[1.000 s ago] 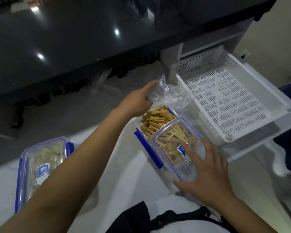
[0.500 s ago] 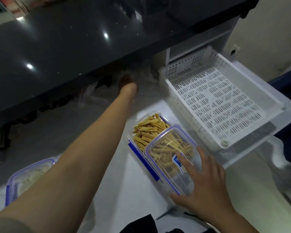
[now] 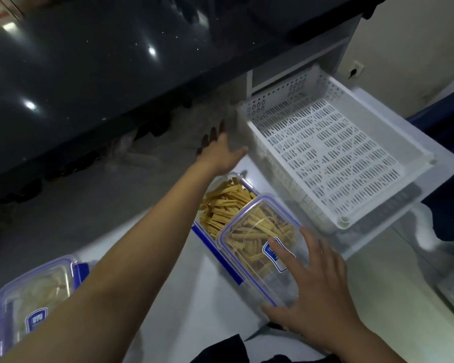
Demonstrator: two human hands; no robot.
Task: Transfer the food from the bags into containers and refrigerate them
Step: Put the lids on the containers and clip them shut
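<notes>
The right hand (image 3: 317, 292) lies flat, fingers spread and straight, pressing on the clear lid (image 3: 260, 247) with a blue seal line; this grip is released, not curled round anything. The lid sits askew over the near half of the open container (image 3: 220, 205), which holds tan food sticks (image 3: 226, 203) and stands on the white surface (image 3: 194, 297) just beside the basket. A blue-and-white label (image 3: 275, 255) on the lid carries writing too blurred to read.

The left hand (image 3: 220, 153) reaches forward past the container's far end, fingers extended and relaxed, holding nothing; its fingertips lie in shadow under the dark counter (image 3: 116, 61). Crumpled clear plastic (image 3: 134, 150) lies beyond it, dim and indistinct.

A second container (image 3: 32, 302), lid clipped on with blue latches, stands at the near left; its label is likewise illegible. The white perforated basket (image 3: 330, 153) rests on a pulled-out shelf to the right.

Compared with half a second earlier, the left hand has drawn back out of the shadow and its fingers are spread. The right hand stays on the lid, and the container has not shifted.
</notes>
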